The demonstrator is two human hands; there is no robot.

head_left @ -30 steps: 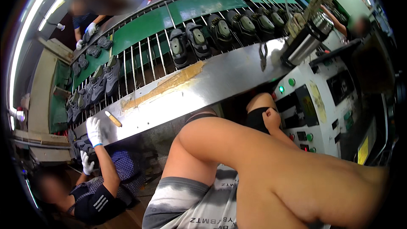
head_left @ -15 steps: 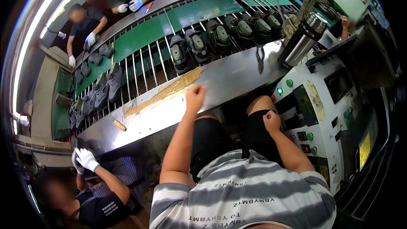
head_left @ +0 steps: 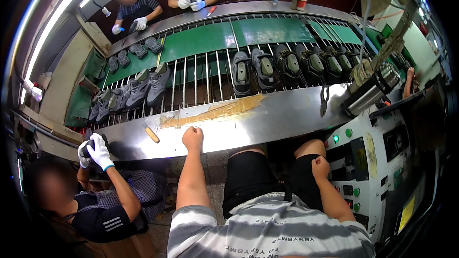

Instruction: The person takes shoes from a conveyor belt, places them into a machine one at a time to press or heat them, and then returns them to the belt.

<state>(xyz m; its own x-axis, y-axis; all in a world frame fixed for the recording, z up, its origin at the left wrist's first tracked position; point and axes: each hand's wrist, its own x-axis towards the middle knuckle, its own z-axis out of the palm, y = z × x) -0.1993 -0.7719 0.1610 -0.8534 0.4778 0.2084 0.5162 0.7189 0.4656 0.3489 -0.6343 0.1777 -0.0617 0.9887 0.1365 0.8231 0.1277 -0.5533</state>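
Observation:
My left hand (head_left: 192,139) is closed in a fist at the front edge of the metal ledge (head_left: 267,126), with nothing showing in it. Just beyond it, brown tape (head_left: 215,113) is stuck along the ledge. To its left lies a small yellowish tool handle (head_left: 152,134). My right hand (head_left: 320,167) is also curled into a fist, by my right thigh and beside the white control panel (head_left: 366,162). No object shows in that hand either. Pliers (head_left: 324,100) and a steel thermos (head_left: 370,91) rest on the right part of the ledge.
Beyond the ledge runs a roller conveyor (head_left: 191,83) with green boards (head_left: 205,38), carrying dark shoes (head_left: 264,69) and grey shoes (head_left: 158,83). A gloved co-worker (head_left: 114,196) at left handles a dark piece. Two gloved people (head_left: 138,7) work across the line.
The view has swung, so the scene sits further right and lower. My left fist has moved left, from near the tape's right end to the ledge's front edge. My right hand stays by my thigh.

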